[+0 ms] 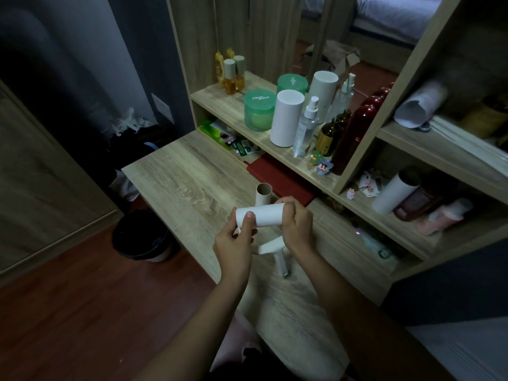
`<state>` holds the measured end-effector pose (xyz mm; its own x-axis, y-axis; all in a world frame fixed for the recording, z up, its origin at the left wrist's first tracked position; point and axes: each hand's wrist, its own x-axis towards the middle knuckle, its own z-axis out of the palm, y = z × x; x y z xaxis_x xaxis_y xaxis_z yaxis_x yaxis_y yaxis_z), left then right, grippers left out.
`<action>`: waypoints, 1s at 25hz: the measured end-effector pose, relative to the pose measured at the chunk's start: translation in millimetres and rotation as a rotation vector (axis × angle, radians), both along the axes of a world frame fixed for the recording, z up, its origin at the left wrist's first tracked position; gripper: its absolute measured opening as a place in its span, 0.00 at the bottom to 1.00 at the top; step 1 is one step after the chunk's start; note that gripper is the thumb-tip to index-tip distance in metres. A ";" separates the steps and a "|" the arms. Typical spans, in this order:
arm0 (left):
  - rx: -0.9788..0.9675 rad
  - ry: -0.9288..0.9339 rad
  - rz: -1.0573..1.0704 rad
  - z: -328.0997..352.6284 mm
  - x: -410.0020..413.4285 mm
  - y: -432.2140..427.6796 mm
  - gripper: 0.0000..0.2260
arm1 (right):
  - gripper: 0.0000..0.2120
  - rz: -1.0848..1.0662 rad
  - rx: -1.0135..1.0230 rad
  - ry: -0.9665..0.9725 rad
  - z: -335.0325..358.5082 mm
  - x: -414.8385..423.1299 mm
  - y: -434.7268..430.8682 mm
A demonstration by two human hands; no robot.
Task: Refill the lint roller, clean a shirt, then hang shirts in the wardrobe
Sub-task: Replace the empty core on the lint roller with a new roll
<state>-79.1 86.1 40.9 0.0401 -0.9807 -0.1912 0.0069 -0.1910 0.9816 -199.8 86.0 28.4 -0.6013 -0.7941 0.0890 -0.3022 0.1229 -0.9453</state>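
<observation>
Left hand (pixel 233 240) and right hand (pixel 297 229) each grip an end of the roll (pixel 264 214). It is likely light, stiff-cored and sticky-faced, so hold the ends.

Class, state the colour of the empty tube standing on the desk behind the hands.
The empty tube is cardboard brown; head view.

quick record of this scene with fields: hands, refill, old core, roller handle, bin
left hand: grips left end of refill roll, thumb on top
right hand: grips its right end
refill roll: white, roughly level above desk
cardboard core: upright on desk behind the roll
lint roller handle: lying on desk below the hands
bin: on floor left of desk
</observation>
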 end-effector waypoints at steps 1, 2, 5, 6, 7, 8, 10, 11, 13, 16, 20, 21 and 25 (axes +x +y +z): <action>0.012 0.022 0.016 -1.5 -0.6 -0.7 0.17 | 0.19 0.032 -0.004 0.016 2.3 0.0 0.3; 0.028 0.049 0.031 -4.0 -1.3 -2.4 0.16 | 0.21 0.065 -0.011 0.026 5.0 -0.2 -0.1; 0.123 0.179 0.053 -9.3 -2.5 -8.0 0.14 | 0.18 0.165 0.000 0.010 13.5 -2.7 -2.9; 0.156 0.224 0.055 -10.1 -2.2 -9.3 0.13 | 0.19 0.193 0.016 0.006 15.9 -3.3 -3.7; 0.187 0.265 0.060 -10.0 -2.1 -10.0 0.12 | 0.20 0.210 0.035 0.000 17.9 -3.8 -4.0; 0.216 0.305 0.067 -9.8 -2.3 -10.2 0.09 | 0.19 0.212 0.056 -0.010 18.8 -4.2 -4.5; 0.271 0.374 0.087 -8.8 -3.1 -10.1 0.04 | 0.11 0.211 0.079 -0.032 17.4 -5.1 -5.1; 0.294 0.402 0.098 -8.0 -2.9 -10.6 0.03 | 0.08 0.217 0.089 -0.028 15.6 -5.8 -5.4; 0.325 0.460 0.118 -7.6 -2.0 -12.9 0.05 | 0.05 0.228 0.104 -0.013 12.0 -5.7 -5.0; 0.354 0.524 0.124 -8.6 0.1 -16.8 0.07 | 0.06 0.217 0.099 -0.057 8.4 -2.9 -1.3; 0.418 0.542 0.136 -11.8 3.2 -20.5 0.08 | 0.06 0.245 0.121 0.000 2.5 -1.9 3.6; 0.456 0.563 0.156 -13.6 4.0 -21.5 0.08 | 0.06 0.257 0.134 0.023 0.8 -2.3 4.0; 0.624 0.626 0.200 -19.3 6.0 -21.7 0.06 | 0.06 0.303 0.169 0.060 -2.6 -4.8 4.8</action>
<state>-73.1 64.4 21.6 -0.0913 -0.6778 -0.7296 0.5951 -0.6246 0.5057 -204.6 90.8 25.9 -0.3334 -0.9423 -0.0314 -0.4031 0.1725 -0.8988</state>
